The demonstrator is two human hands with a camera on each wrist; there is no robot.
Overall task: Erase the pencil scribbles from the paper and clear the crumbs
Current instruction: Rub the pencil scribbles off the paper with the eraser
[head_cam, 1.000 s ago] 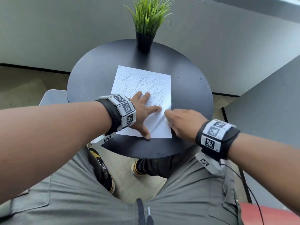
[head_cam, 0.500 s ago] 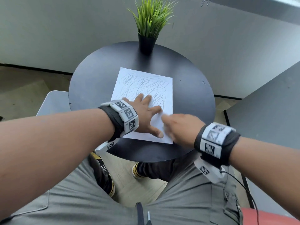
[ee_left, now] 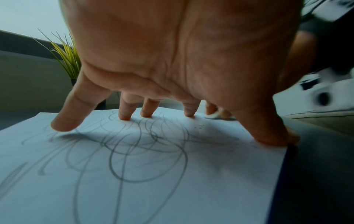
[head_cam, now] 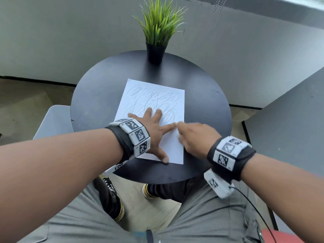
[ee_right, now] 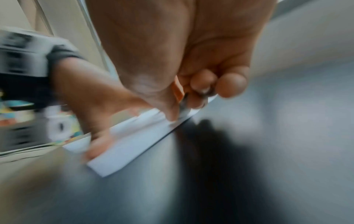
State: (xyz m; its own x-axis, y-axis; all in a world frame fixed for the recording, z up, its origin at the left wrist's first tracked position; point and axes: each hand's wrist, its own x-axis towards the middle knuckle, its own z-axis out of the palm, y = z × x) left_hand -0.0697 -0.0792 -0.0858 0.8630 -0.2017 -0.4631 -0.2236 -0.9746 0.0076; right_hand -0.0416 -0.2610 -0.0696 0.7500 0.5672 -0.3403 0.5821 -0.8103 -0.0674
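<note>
A white paper (head_cam: 154,95) covered in grey pencil scribbles (ee_left: 145,151) lies on the round black table (head_cam: 98,95). My left hand (head_cam: 156,132) presses flat on the sheet's near half, fingers spread (ee_left: 63,121). My right hand (head_cam: 182,132) is at the paper's right edge, blurred by motion. It pinches a small whitish eraser (ee_right: 184,104) between thumb and fingers, with the eraser's tip on the sheet (ee_right: 134,144). A few dark crumbs (ee_left: 198,127) lie near my left index finger. The near right part of the paper looks free of lines.
A potted green grass plant (head_cam: 157,32) stands at the table's far edge. A grey seat (head_cam: 50,120) is left of the table, and a dark panel (head_cam: 289,120) rises at the right. My knees and shoes are under the near rim.
My right hand has slid away from me along the paper's right edge, rubbing as it goes. The left hand keeps pressing the sheet in the same spot.
</note>
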